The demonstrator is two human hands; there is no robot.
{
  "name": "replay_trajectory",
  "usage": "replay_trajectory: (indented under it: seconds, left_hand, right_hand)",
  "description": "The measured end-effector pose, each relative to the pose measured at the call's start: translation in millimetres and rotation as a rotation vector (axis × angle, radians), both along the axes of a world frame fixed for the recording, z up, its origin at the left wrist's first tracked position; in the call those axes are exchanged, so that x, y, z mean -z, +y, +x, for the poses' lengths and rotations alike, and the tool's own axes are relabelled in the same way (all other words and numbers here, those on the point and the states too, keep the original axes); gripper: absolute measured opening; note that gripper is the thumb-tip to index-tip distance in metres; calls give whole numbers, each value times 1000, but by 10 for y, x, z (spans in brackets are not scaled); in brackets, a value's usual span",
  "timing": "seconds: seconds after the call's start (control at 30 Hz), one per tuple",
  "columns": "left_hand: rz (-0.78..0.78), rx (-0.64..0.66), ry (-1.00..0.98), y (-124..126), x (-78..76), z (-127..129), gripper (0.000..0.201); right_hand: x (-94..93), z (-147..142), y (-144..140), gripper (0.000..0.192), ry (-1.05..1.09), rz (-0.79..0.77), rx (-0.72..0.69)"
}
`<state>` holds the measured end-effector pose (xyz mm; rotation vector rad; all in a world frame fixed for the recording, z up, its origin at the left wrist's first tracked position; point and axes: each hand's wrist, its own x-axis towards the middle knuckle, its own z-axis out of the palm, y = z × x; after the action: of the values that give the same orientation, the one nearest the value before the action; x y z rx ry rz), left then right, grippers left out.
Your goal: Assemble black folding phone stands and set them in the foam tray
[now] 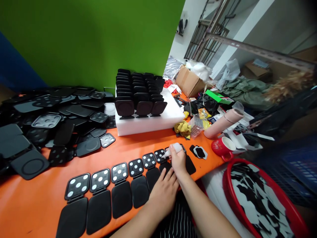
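A heap of black plastic plates [49,122] is seen at the far left of the orange desk [32,198]. Along the near edge a row of hinged black holders [99,195] is laid out flat, each with a square upper half marked by white dots. The left hand [164,191] is pressed palm down on the holders near the right end of the row, its fingers [165,174] spread narrowly and holding nothing. Behind, a white foam block [148,122] is loaded with upright black stands [140,91]. The right hand [177,159] is closed around a small white bottle [173,149] (its nozzle is pointed left), whose tip is placed against the dotted square of a holder near the row's right end. Further right, a red mug [223,147] stands on the desk, and a red basin [260,201] of black-and-white cut-outs is seen beside the desk.
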<state>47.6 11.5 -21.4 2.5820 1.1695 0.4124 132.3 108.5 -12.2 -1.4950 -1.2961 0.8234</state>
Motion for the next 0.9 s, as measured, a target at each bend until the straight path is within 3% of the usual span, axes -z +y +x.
replay_trajectory:
  seconds: [0.3,0.53,0.77,0.9]
  left_hand:
    - [-5,0,8,1,8,7,48]
    - [-6,-6,22,-10,-11,5,49]
    - [3,-16,40,-12,-47,0,50]
    - [11,-25,40,-15,-60,-1,51]
  right_hand:
    - [13,-15,-24,30,-107,30,-14]
    - [-31,-29,84,38,44,-78,11]
    - [-18,-82,208,36,-140,-7,-8]
    - [-38,-77,194,38,-35,-44,-3]
